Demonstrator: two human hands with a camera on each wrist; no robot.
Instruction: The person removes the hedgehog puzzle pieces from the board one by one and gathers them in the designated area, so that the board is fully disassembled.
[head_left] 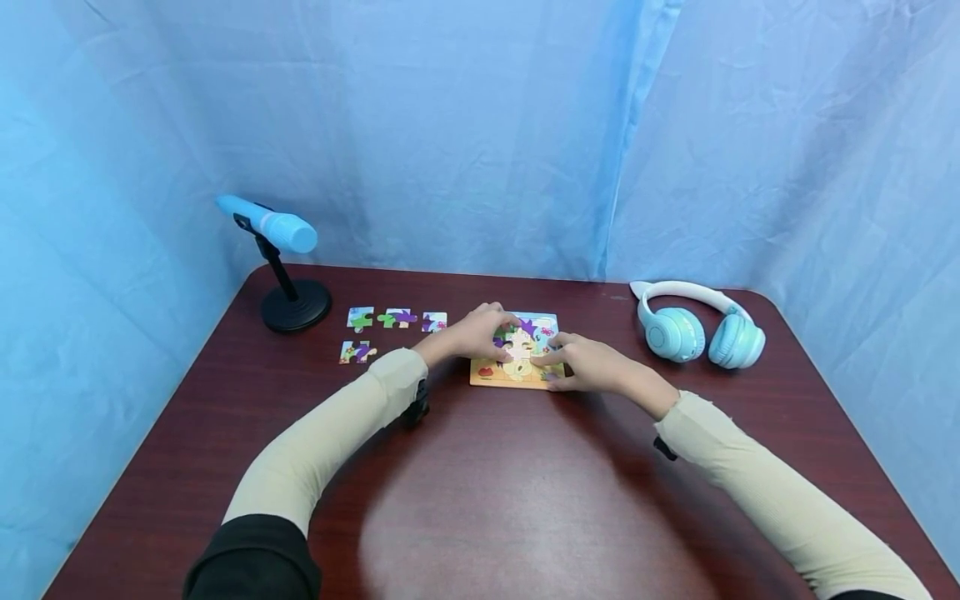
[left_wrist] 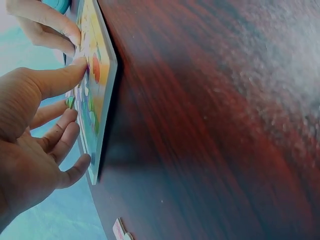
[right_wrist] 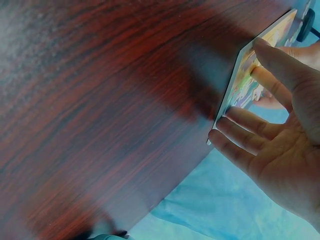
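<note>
The puzzle (head_left: 517, 358) lies flat mid-worktop (head_left: 480, 500), long axis running left to right. The left hand (head_left: 472, 333) and right hand (head_left: 592, 364) press on it with straight, spread fingers.

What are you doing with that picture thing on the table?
A person is working on a jigsaw puzzle board on a dark wooden table. Both hands are on it: the left hand has fingertips on the pieces near the top, and the right hand presses straight fingers on the picture. Four loose pieces lie to the left of the board. A blue microphone on a stand is at the far left, and blue headphones sit on the right.
</note>
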